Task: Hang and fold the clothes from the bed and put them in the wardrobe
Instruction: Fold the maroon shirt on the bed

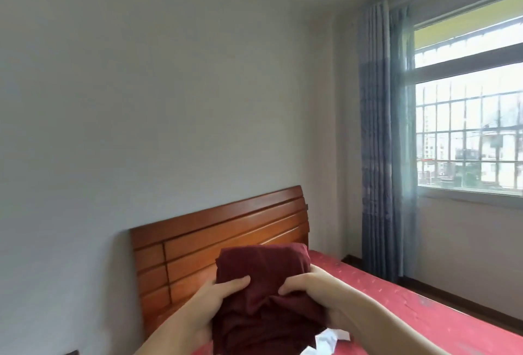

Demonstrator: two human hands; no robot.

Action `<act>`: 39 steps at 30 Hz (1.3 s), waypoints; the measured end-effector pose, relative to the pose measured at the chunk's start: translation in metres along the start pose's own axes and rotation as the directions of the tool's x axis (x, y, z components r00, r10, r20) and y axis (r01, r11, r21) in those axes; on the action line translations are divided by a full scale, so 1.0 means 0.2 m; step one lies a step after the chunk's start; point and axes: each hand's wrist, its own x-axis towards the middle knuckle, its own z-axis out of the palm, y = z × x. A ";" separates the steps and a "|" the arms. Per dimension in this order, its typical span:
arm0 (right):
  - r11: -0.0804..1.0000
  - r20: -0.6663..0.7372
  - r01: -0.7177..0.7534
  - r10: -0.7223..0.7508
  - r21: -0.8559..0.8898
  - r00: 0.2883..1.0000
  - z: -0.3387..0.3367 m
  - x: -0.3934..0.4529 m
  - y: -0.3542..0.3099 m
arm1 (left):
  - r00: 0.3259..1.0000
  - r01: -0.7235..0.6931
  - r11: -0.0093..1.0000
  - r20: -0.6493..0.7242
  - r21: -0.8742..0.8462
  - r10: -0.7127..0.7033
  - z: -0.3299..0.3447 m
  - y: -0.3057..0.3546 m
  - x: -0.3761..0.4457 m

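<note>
Garment: I see a dark maroon garment (pixel 260 292) bunched and partly folded, held up in front of the headboard and above the bed; its lower folds hang down between my two forearms to the bottom edge of the view.
Left hand: my left hand (pixel 206 306) grips the garment's left side; the thumb lies across the front of the cloth and the fingers are tucked behind it, hidden.
Right hand: my right hand (pixel 311 286) grips the garment's right side; the fingers curl over the front of the fabric and pinch a fold toward the middle.
Bed: the bed (pixel 410 312) is covered with a red patterned sheet and runs from the headboard toward the lower right; the garment is lifted off it, not resting on it.
White cloth: a crumpled white cloth (pixel 329 339) lies on the sheet just below my right wrist, partly covered by the maroon garment; I cannot tell what kind of piece it is.
Headboard: the wooden headboard (pixel 215 230), slatted and reddish brown, stands against the plain pale wall.
Curtain: a blue-grey curtain (pixel 382 142) hangs drawn aside in the corner, beside the window.
Window: the window (pixel 467 128) on the right has a barred grille; buildings show beyond it.
</note>
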 end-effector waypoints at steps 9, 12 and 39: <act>0.995 0.240 -0.037 0.058 -0.090 0.969 0.82 0.54 0.05 | 0.940 -0.100 0.994 -0.332 -0.044 0.080 -0.92 0.10 -0.08; 0.997 0.258 -0.052 0.064 -0.052 0.964 1.01 0.72 0.08 | 0.915 -0.115 0.990 -0.397 -0.076 0.076 -1.14 0.10 -0.07; 0.984 0.934 0.153 0.033 -0.093 0.357 3.02 1.58 0.11 | 0.434 -0.030 1.000 -0.901 0.009 0.021 -2.66 0.27 -0.57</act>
